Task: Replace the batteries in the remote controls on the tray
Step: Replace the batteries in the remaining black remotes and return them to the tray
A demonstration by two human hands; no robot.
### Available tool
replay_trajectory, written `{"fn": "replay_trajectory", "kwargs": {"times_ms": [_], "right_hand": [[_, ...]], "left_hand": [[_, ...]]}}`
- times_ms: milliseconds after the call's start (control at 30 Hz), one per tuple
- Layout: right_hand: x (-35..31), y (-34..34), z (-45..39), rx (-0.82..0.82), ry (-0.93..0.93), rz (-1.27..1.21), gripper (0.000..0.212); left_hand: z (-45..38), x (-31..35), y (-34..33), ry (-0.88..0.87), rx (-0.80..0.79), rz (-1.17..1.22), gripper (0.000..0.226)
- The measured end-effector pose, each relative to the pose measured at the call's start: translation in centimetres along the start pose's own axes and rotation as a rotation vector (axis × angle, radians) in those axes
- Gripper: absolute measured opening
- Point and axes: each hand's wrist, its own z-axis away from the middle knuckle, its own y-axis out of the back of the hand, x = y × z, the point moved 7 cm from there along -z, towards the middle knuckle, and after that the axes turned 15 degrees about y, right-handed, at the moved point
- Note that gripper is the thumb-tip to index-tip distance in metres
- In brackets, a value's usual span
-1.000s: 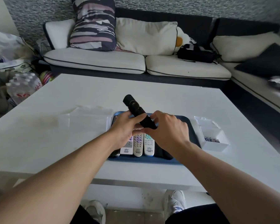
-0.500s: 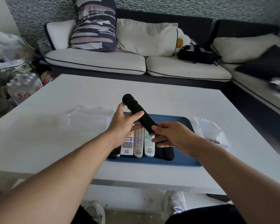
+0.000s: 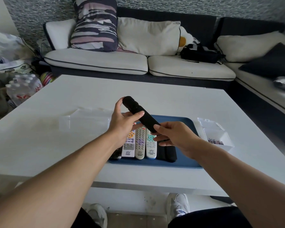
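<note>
- White and smooth, the low table [image 3: 155,96] sits before a corner sofa [image 3: 105,61] with cream cushions, against a speckled mosaic wall.
- One blue tray [image 3: 184,122], rounded at the corners, lies on the table; on it are three pale remotes [image 3: 140,142] side by side, with dark remotes [image 3: 167,153] flanking them, their number unclear.
- Two clear plastic boxes: one [image 3: 85,119] left of the tray, one [image 3: 219,137] right of it holding small batteries [image 3: 215,142].
- A matte black remote [image 3: 138,112], long and slim, is held tilted above the tray.
- The left hand [image 3: 122,122] grips its upper part, thumb over the top; the right hand [image 3: 174,137] pinches its lower end.
</note>
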Motion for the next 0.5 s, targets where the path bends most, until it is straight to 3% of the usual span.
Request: {"fn": "replay_trajectory", "kwargs": {"times_ms": [233,400,500], "right_hand": [[-0.1,0.2,0.3,-0.006,-0.015,0.008,0.026],[-0.9,-0.9,1.3,-0.13,-0.174,-0.568,0.042],[-1.4,-0.7,1.6,-0.148,-0.194,-0.649,0.041]], "left_hand": [[-0.4,-0.3,0.1,0.018,-0.004,0.022,0.077],[0.2,-0.5,-1.7,0.069,-0.133,-0.009,0.062],[0.3,-0.9,-2.9,0.102,-0.19,-0.089,0.054]]}}
